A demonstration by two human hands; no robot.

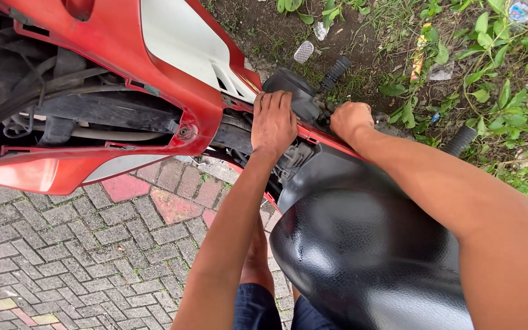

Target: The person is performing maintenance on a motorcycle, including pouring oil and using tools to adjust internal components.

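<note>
Nearest the camera is the black seat (362, 256), glossy vinyl w/ a rounded end, filling the lower right of the view; both forearms pass over it. The motorbike (154, 67) lies across the frame, its long axis running from upper left toward lower right, red side panels w/ white inserts, inner frame and cables exposed in the gap between them (dark, greasy-looking parts).

The left hand (273, 122) rests palm down, fingers spread flat and open, on the black part (294, 91) just where the red panel meets the seat. The right hand (351, 119) sits just beside it, curled into a closed fist against the same area; what it grips is hidden under the fingers, can't tell.

Below the bike is a brick paving floor (80, 244), grey w/ some red blocks. Beyond the hands, two black footpegs (335, 72) stick out over dirt, a metal pedal (304, 52) near them. Farthest off are green weeds (508, 91) and bits of litter.
</note>
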